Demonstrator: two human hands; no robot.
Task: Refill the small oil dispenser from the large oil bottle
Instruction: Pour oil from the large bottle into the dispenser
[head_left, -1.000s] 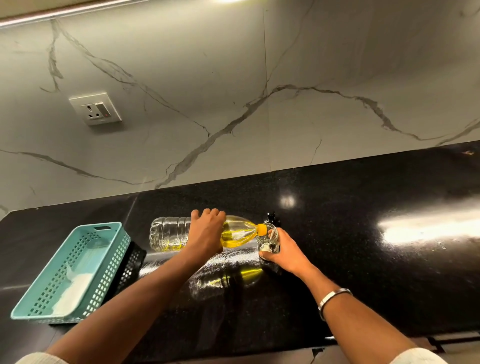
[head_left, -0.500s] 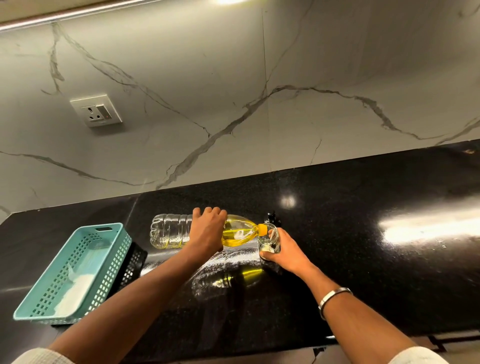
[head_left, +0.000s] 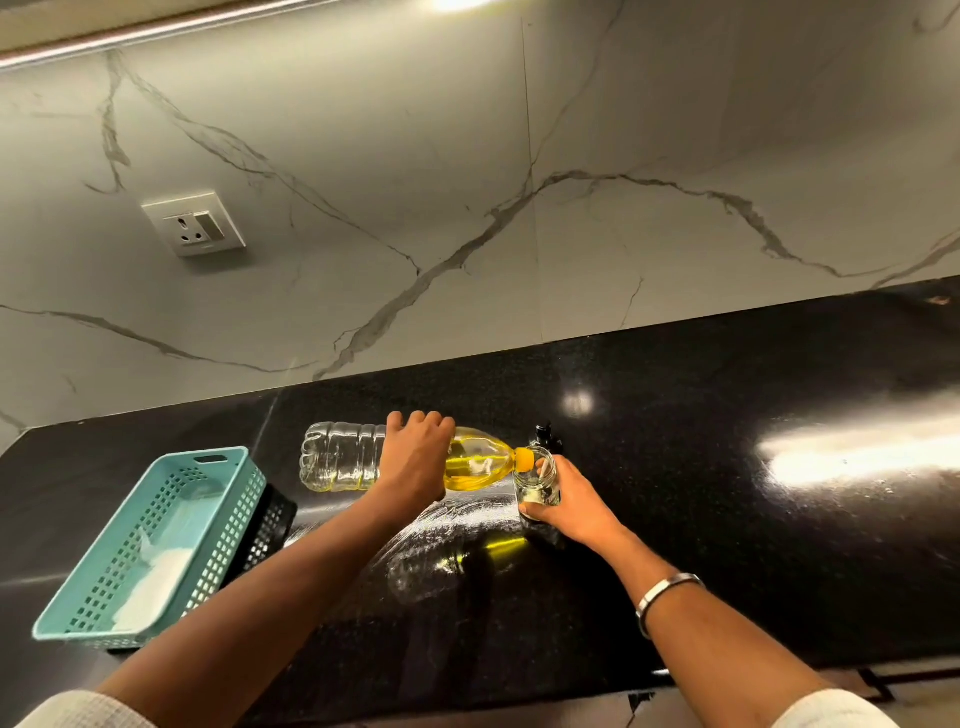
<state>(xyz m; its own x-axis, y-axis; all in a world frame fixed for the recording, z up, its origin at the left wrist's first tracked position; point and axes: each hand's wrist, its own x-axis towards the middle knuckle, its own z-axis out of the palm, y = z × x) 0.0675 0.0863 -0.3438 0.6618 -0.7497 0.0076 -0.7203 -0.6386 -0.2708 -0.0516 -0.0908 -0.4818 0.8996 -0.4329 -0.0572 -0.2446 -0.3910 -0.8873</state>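
**Trainee:** Why is the large oil bottle (head_left: 358, 457) held nearly flat?

**Instructor:** To bring its orange neck (head_left: 523, 459) to the mouth of the small oil dispenser (head_left: 535, 480), which stands on the black countertop (head_left: 727, 519). The left hand (head_left: 415, 460) wraps over the bottle's middle, fingers curled around it, so tilt can be metered. Oil pools toward the neck end (the base end looks clear).

**Trainee:** And the right hand (head_left: 569, 501)?

**Instructor:** It clasps the dispenser from the right side, steadying it against tipping. A black pump top (head_left: 545, 434) sits just behind the dispenser; the teal basket (head_left: 156, 540) lies well to its left.

**Trainee:** Any change over the last second?

**Instructor:** Negligible. Both grips and the bottle's angle match the earlier frames; pouring appears ongoing. The fill level cannot be read.
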